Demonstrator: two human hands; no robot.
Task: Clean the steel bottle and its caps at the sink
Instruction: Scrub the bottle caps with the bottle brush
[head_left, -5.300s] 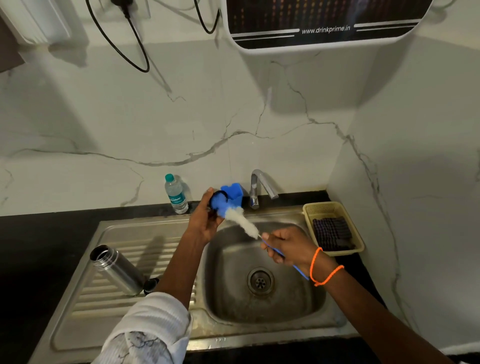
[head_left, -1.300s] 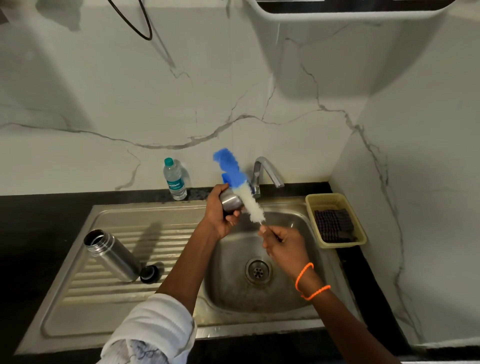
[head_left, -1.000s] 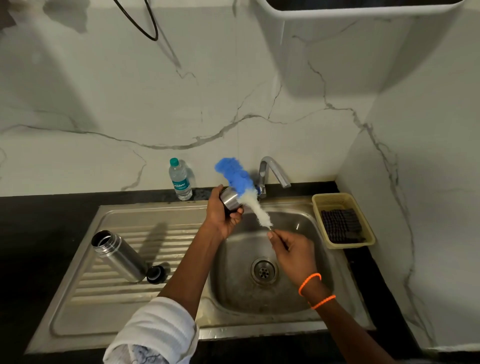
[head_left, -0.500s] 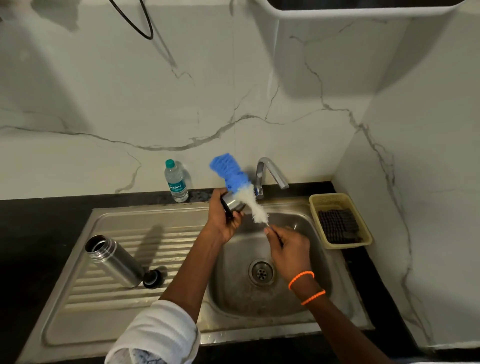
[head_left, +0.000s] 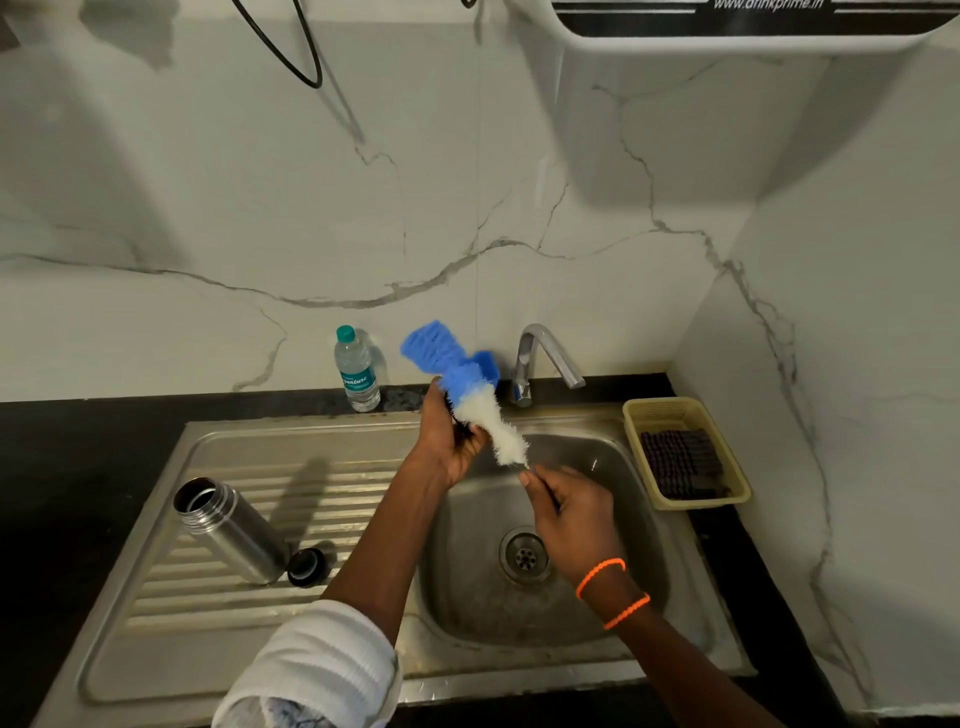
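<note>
My left hand (head_left: 451, 440) is raised above the sink's back edge and grips a bottle cap, which its fingers and the brush almost hide. A blue-and-white bottle brush (head_left: 467, 391) lies against that cap, its blue head pointing up and left. My right hand (head_left: 569, 506) holds the brush's thin handle over the basin. The open steel bottle (head_left: 228, 530) lies tilted on the drainboard at the left. A small black cap (head_left: 306, 566) sits by its base.
The sink basin (head_left: 613, 603) with its drain (head_left: 524, 553) lies under my hands. A steel tap (head_left: 545, 358) stands behind it. A plastic water bottle (head_left: 357, 375) stands at the wall. A yellow tray (head_left: 636, 415) with a dark scrubber sits at the right.
The brush has worked back and forth against the cap in my left hand, its blue head tipping up and left. The steel bottle and black cap stayed on the drainboard.
</note>
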